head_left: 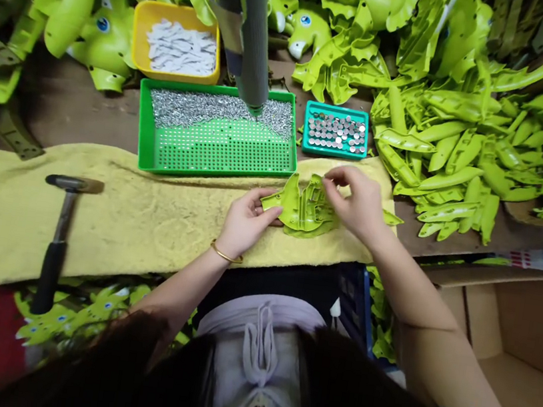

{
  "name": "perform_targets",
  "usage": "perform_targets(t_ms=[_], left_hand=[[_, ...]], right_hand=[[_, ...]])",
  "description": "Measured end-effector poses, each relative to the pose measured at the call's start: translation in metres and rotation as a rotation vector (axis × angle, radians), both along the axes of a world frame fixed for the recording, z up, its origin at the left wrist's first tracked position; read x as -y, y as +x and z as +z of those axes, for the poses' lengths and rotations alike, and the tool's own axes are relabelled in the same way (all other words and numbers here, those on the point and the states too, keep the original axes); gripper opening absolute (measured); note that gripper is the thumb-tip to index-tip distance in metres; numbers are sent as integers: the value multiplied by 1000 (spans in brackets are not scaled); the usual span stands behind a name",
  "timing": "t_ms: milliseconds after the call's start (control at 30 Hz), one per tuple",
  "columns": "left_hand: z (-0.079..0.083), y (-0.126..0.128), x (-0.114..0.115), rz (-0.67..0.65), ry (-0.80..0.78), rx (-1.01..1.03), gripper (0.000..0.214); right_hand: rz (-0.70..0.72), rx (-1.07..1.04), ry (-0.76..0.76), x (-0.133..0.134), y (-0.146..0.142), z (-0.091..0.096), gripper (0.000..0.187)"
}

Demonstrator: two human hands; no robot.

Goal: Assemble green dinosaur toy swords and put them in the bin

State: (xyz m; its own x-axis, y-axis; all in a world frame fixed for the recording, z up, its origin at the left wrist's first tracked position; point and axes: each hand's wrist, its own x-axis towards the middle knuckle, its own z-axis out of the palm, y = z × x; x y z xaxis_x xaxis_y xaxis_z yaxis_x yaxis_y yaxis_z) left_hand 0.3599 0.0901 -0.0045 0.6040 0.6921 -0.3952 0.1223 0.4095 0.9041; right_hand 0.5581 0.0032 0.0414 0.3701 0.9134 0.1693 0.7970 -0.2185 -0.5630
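A lime-green plastic toy shell half lies hollow side up over the yellow cloth, its ribs and posts showing. My left hand grips its left end between thumb and fingers. At the shell's upper right, my right hand has thumb and fingertips pinched together; whatever is between them is too small to make out. Just beyond the hands are a green perforated tray of small metal screws or pins and a teal tray of small round silvery pieces.
A hammer rests on the cloth at left. The grey shaft of an upright tool hangs above the green tray. White parts fill a yellow bin. Green toy pieces are heaped at right, above a cardboard box.
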Motion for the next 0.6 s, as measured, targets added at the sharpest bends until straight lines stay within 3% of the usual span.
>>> perform_targets(t_ms=[167,233,367,433,500,600], left_hand=[[-2,-1,1,3,30,-7,48],[-2,0,1,9,14,3,49],[-1,0,1,13,-8,16,52],[-1,0,1,10,-1,7,52],[-1,0,1,2,10,-4,52],[-2,0,1,-8,32,-9,52]], right_hand=[[68,226,-4,19,-24,-9,24],[36,231,-14,13,-12,-10,29],[-210,205,5,-18,30,-17,32],[-246,206,-23,-33,47,-24,29],[-247,187,-39,-41,54,-29,25],[-241,138,45,-35,40,-24,18]])
